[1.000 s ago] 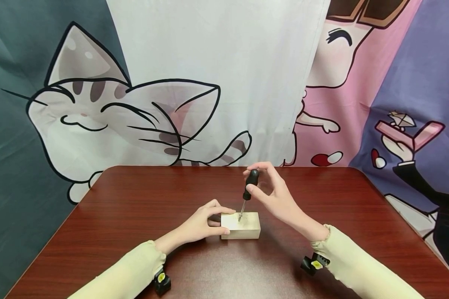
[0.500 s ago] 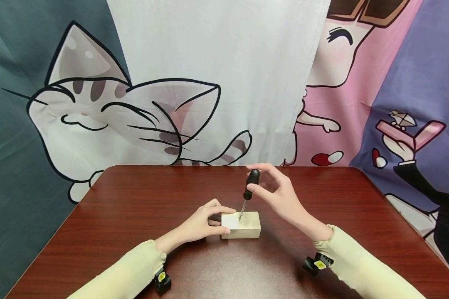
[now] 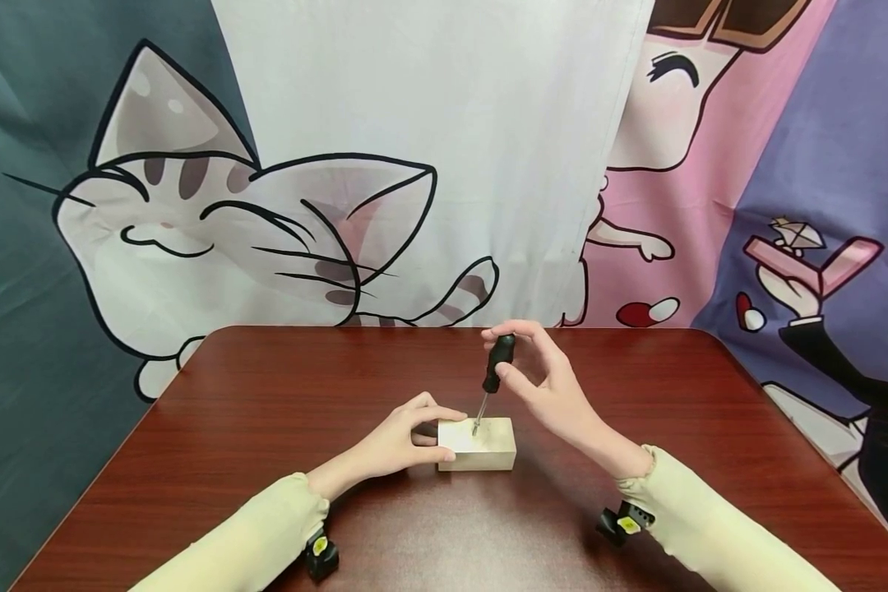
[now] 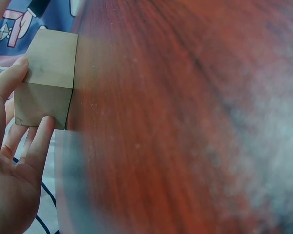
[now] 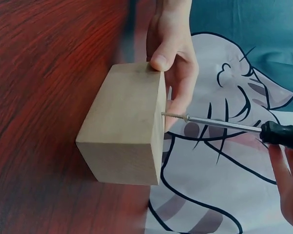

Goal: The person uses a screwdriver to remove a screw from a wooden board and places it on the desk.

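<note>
A pale wooden block (image 3: 484, 460) lies on the table, and my left hand (image 3: 395, 444) grips its left end, thumb on the near side and fingertips on the far side. My right hand (image 3: 555, 390) holds the black handle of a screwdriver (image 3: 500, 362) between thumb and fingers. The shaft leans slightly, its tip down at the block's top. In the right wrist view a screw (image 5: 173, 115) sticks out of the block's top face, and the screwdriver tip meets its head. How deep the screw sits is hidden inside the wood.
The reddish-brown table (image 3: 281, 386) has rounded far corners. Behind it hangs a cloth backdrop (image 3: 429, 99) printed with cartoon figures, reaching down to the table's far edge. Each wrist carries a small black camera (image 3: 321, 556) on its underside.
My right thumb and fingers shift a little around the screwdriver handle, the hand swaying slightly right and back. The left hand and the block stay in place.
</note>
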{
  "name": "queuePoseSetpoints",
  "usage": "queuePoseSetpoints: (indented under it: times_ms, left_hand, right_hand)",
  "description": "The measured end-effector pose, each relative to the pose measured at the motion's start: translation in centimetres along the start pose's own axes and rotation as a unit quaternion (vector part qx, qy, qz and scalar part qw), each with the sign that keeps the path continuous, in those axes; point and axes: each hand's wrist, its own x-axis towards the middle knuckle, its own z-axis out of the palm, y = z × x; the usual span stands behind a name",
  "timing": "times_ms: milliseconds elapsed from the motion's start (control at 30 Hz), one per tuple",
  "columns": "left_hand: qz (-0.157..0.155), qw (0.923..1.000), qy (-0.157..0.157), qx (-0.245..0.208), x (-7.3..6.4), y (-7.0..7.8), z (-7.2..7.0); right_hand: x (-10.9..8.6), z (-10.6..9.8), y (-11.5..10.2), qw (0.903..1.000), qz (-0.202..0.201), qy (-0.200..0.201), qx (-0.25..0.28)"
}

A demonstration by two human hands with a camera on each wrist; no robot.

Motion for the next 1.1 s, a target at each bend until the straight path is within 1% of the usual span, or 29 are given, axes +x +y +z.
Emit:
queuePoseSetpoints:
  times_ms: [133, 200, 467, 600, 767, 833, 933, 1100]
  left_hand:
    - [0.001, 1.0000, -0.001, 0.001, 0.0, 0.1, 0.0]
    - [0.001, 1.0000, -0.001, 0.001, 0.0, 0.1, 0.0]
    - [-0.004, 1.0000, -0.001, -0.002, 0.0, 0.2, -0.1]
    - [-0.006, 1.0000, -0.002, -0.005, 0.0, 0.3, -0.1]
    - [-0.005, 1.0000, -0.001, -0.005, 0.0, 0.3, -0.1]
    - [-0.006, 1.0000, 0.000, -0.004, 0.0, 0.2, -0.1]
    - [-0.006, 1.0000, 0.001, -0.005, -0.1, 0.3, -0.1]
    - [-0.007, 1.0000, -0.002, -0.005, -0.1, 0.3, -0.1]
  right_hand:
    - [0.0, 0.1, 0.0, 0.9992, 0.006, 0.022, -0.031]
    - [0.1, 0.1, -0.1, 0.9993, 0.007, 0.022, -0.029]
    - [0.2, -0.1, -0.2, 0.9999, 0.001, 0.005, -0.016]
    - [0.1, -0.2, -0.4, 0.9998, 0.012, -0.011, -0.015]
    - [0.1, 0.1, -0.4, 0.9996, 0.005, -0.026, 0.007]
    - [0.1, 0.2, -0.3, 0.9996, -0.006, -0.022, 0.015]
    - [0.0, 0.4, -0.3, 0.9999, -0.013, -0.006, 0.008]
    - [0.0, 0.8, -0.2, 0.9987, -0.014, 0.037, -0.033]
